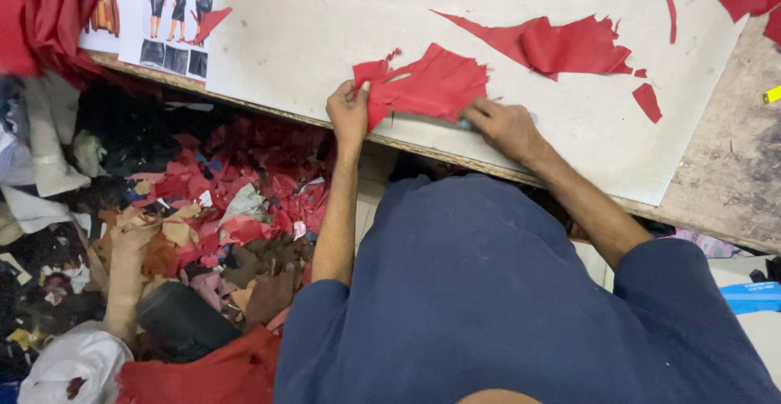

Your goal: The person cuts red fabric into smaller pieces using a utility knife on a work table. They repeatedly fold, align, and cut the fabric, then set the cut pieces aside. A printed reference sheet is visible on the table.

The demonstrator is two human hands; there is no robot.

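Right now my left hand pinches the red leather piece at its nine o'clock edge, by the white board's near rim; my right hand presses its four o'clock corner. It looks thin, limp, light; edges grip best.

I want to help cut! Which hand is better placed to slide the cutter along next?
Probably the right hand: it presses a small tool, mostly hidden, on the red piece. The left hand only pinches that piece's edge.
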